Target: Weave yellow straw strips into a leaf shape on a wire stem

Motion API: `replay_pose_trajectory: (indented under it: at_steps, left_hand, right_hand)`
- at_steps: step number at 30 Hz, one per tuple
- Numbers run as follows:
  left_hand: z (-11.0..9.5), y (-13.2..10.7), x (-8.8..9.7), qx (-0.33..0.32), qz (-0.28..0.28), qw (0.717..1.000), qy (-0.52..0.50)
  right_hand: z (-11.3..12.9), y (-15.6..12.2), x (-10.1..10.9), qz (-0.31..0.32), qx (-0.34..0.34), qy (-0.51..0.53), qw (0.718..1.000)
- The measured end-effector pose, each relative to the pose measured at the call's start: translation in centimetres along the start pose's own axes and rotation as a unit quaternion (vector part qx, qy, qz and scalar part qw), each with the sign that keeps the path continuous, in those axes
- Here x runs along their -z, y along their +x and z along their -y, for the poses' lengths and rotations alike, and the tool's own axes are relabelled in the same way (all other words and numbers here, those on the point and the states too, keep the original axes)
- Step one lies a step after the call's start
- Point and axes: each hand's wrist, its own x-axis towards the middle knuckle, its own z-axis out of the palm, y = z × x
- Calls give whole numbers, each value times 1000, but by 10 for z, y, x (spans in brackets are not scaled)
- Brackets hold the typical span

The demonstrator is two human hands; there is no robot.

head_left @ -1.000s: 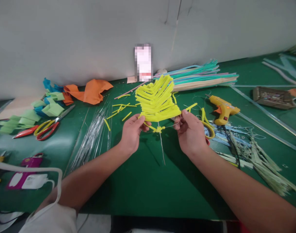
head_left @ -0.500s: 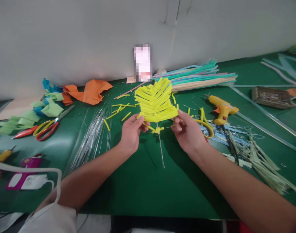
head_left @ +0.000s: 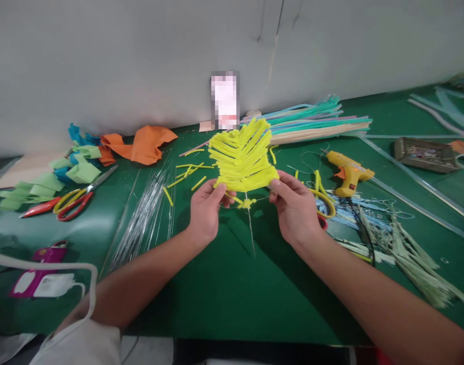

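Steadily, left hand and right hand pinch yellow leaf shape; glue gun markings illegible.

Bright yellow and herringboned on the pipe-cleaner leaf; yellow on the hot-glue gun at three o'clock.

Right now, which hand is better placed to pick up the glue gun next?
Probably the right hand: it is nearer the glue gun, which lies on that side. The left hand, farther off, grips the yellow piece by its lower left corner and might hold it alone.
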Motion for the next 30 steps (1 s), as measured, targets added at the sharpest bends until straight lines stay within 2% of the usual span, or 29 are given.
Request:
replay_pose_trajectory:
  at_steps: [9, 19, 26, 30]
  left_hand:
    - [2, 1, 1, 7, -4, 1000, -4]
    - [0, 1, 0, 11, -1, 1000, -9]
    - [2, 4, 3, 30, -3, 1000, -3]
    - [2, 5, 3, 44, -6, 999, -18]
  right_hand:
    - [7, -5, 1, 37, -6, -5, 999]
    - [0, -1, 0, 16, -44, 22, 999]
    - [1, -2, 2, 27, -7, -7, 1000]
    - [4, -3, 3, 68, -4, -15, 998]
